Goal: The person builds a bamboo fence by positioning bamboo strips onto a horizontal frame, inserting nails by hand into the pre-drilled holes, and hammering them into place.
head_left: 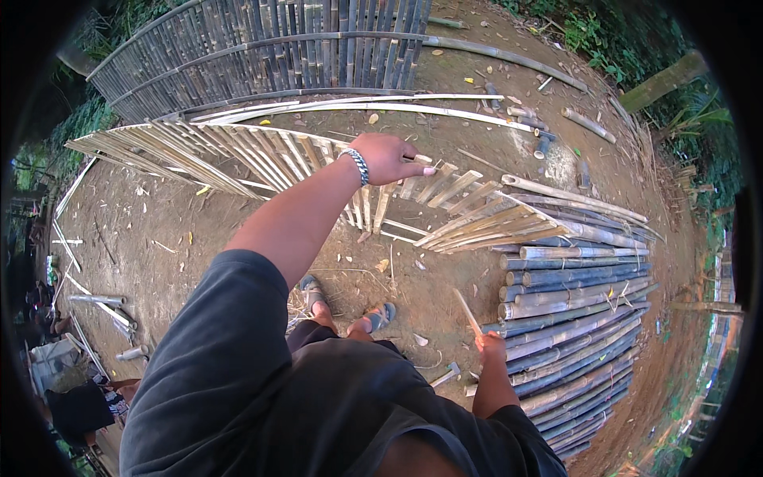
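My left hand [389, 157], with a metal bracelet at the wrist, is stretched out over a pale woven bamboo fence panel [238, 151] and is closed on the top of one of its slats [421, 159]. My right hand [490, 346] hangs low by my side, gripping a thin bamboo stick [467, 312] that points up and to the left. My feet in sandals [350, 310] stand on bare earth just in front of the panel.
A stack of long greyish bamboo poles [580, 318] lies to the right. A darker finished bamboo panel [262, 48] lies beyond. Loose split strips [373, 103] and cut bamboo pieces [548, 135] are scattered about. A hammer [447, 375] lies by my feet. Another person sits at lower left [79, 405].
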`<state>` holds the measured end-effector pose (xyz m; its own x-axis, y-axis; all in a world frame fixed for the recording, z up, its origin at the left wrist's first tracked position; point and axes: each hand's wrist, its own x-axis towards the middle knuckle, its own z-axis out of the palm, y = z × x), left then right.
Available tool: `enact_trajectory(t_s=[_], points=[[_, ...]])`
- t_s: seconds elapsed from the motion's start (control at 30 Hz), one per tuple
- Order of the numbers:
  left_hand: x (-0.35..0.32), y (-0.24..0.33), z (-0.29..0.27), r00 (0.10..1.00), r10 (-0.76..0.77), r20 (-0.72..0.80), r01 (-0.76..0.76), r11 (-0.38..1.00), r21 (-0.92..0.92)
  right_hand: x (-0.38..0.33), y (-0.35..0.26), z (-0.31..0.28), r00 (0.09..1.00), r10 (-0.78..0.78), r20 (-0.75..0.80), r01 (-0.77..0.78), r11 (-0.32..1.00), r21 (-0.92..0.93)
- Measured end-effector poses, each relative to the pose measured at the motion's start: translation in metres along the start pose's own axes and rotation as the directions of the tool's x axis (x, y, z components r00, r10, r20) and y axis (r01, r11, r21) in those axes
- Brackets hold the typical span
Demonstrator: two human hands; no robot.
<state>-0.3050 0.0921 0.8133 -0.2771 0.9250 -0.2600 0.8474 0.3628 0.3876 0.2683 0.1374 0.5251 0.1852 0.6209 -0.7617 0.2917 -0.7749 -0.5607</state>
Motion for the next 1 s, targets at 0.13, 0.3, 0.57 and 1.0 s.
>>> enact_trajectory(t_s=[0.13,0.3,0.57,1.0], points=[[0.009,0.005,0.002,1.0,-0.003,0.003,0.003,1.0,0.0,0.045,-0.002,-0.033,0.989,-0.143,-0.048,0.146,0.987,0.061],[0.006,0.017,-0.008,1.0,-0.012,0.001,0.012,1.0,-0.027,0.112,-0.002,-0.098,0.894,-0.422,-0.147,0.199,0.671,-0.714],[0.01,0.012,0.002,0.999,-0.012,-0.04,0.012,1.0,0.0,0.102,0.034,-0.08,0.875,-0.485,0.001,0.302,0.543,-0.784],[0.002,0.003,0.008,0.993,0.007,-0.119,-0.008,1.0,-0.009,-0.183,-0.227,0.088,-0.024,-0.917,0.399,0.885,-0.205,-0.419]])
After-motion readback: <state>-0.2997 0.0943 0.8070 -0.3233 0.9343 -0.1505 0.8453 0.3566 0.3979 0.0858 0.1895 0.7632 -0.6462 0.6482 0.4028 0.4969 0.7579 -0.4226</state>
